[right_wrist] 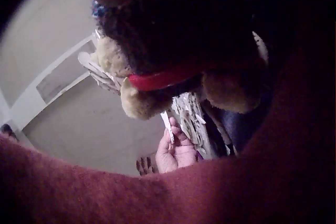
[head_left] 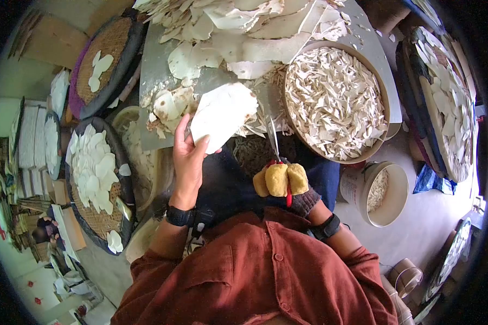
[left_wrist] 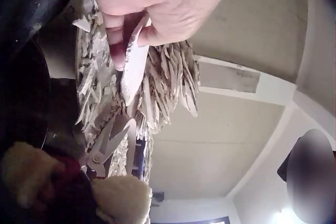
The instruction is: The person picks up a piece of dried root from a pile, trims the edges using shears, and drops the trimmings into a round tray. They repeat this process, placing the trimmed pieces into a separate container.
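My left hand (head_left: 188, 162) pinches a flat, whitish, irregular sheet (head_left: 225, 114) between thumb and fingers, at the near edge of a grey metal table (head_left: 157, 59). In the left wrist view the sheet (left_wrist: 137, 71) shows thin and edge-on, with a rough rim. My right hand (head_left: 284, 187) wears a dark knit glove with thick yellow pads around the fingers, and grips shears (head_left: 273, 138) by red handles (right_wrist: 163, 79). The shears' blades (left_wrist: 123, 132) stand parted in the left wrist view, below the sheet and apart from it.
A large pile of similar sheets (head_left: 255, 46) covers the table's far side. On its right, a round pan (head_left: 354, 161) holds cut slivers. A white bucket (head_left: 355, 187) with slivers stands below. Round woven trays (head_left: 114, 40) bearing sheets stand at left, others at right.
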{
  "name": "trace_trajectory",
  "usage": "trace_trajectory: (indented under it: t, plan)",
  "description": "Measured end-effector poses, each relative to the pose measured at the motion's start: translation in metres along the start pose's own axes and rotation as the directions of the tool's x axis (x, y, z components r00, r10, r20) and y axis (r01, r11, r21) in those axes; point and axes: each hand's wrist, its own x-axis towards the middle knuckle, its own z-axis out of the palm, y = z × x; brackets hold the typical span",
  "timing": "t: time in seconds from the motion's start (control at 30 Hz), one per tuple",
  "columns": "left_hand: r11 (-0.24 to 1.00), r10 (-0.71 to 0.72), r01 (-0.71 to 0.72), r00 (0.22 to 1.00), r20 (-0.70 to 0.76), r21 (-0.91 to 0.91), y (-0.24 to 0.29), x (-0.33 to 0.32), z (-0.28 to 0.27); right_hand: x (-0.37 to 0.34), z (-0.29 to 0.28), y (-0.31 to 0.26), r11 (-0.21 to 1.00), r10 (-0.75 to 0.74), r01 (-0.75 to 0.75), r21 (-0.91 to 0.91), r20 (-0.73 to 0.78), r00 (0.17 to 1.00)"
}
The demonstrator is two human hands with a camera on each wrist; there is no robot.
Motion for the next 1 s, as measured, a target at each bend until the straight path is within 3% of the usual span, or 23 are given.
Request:
trace_trajectory:
  t: [0.07, 0.1, 0.13, 0.23, 0.27, 0.37, 0.47, 0.57, 0.6, 0.63, 0.7, 0.77, 0.87, 0.93, 1.0]
  plan:
    - [1.000, 0.001, -0.001, 1.000, -0.008, -0.005, -0.001, 0.000, 0.005, 0.003, 0.007, 0.003, 0.928, 0.099, -0.109, 0.355, 0.047, 0.994]
    - [1.000, -0.001, 0.001, 1.000, -0.003, -0.007, -0.001, 0.001, 0.008, 0.004, 0.010, 0.002, 0.841, 0.139, -0.161, 0.516, 0.081, 0.987]
    - [1.000, -0.002, 0.002, 1.000, 0.003, -0.010, -0.001, 0.001, 0.012, 0.011, 0.004, 0.007, 0.662, 0.160, -0.294, 0.690, 0.253, 0.954]
    - [0.999, -0.007, 0.004, 0.995, 0.095, 0.034, -0.011, 0.003, 0.015, 0.020, 0.014, 0.004, 0.732, 0.175, -0.313, 0.606, 0.277, 0.945]
    - [0.999, -0.016, 0.010, 0.993, 0.121, 0.051, -0.012, 0.001, 0.017, 0.024, 0.014, 0.006, 0.687, 0.160, -0.339, 0.643, 0.320, 0.934]
    - [0.997, -0.066, 0.061, 0.988, 0.139, 0.040, -0.015, 0.004, 0.019, 0.023, 0.016, -0.001, 0.759, 0.142, -0.293, 0.581, 0.291, 0.946]
    - [0.991, -0.125, 0.129, 0.983, 0.136, -0.027, -0.008, 0.009, 0.026, 0.027, 0.012, -0.002, 0.586, 0.291, -0.417, 0.694, 0.300, 0.908]
    - [0.994, -0.108, 0.105, 0.992, 0.070, 0.044, -0.003, 0.011, 0.035, 0.027, 0.007, 0.008, 0.727, 0.280, -0.385, 0.568, 0.266, 0.922]
    - [0.993, -0.111, 0.109, 0.992, 0.063, 0.034, -0.006, 0.013, 0.034, 0.025, 0.012, 0.004, 0.894, 0.290, -0.343, 0.289, 0.211, 0.934]
    - [0.993, -0.115, 0.113, 0.992, 0.057, 0.025, -0.009, 0.016, 0.032, 0.023, 0.022, -0.003, 0.960, 0.280, -0.280, -0.025, 0.156, 0.947]
    - [0.993, -0.116, 0.114, 0.991, 0.070, 0.033, -0.010, 0.022, 0.031, 0.022, 0.027, -0.007, 0.959, 0.246, -0.222, -0.174, 0.129, 0.961]
    - [0.992, -0.116, 0.109, 0.988, 0.101, 0.068, -0.005, 0.026, 0.028, 0.024, 0.027, -0.003, 0.952, 0.225, -0.253, 0.171, 0.169, 0.960]
    - [0.983, -0.181, 0.181, 0.971, 0.158, 0.012, 0.001, 0.033, 0.020, 0.029, 0.038, -0.008, 0.942, 0.197, -0.253, 0.221, 0.249, 0.948]
    - [0.983, -0.183, 0.175, 0.968, 0.174, 0.061, 0.005, 0.034, 0.018, 0.036, 0.048, -0.014, 0.983, 0.154, -0.126, -0.136, 0.223, 0.963]
    - [0.980, -0.194, 0.184, 0.965, 0.174, 0.072, 0.006, 0.036, 0.016, 0.043, 0.060, -0.021, 0.939, 0.123, -0.042, -0.341, 0.219, 0.968]
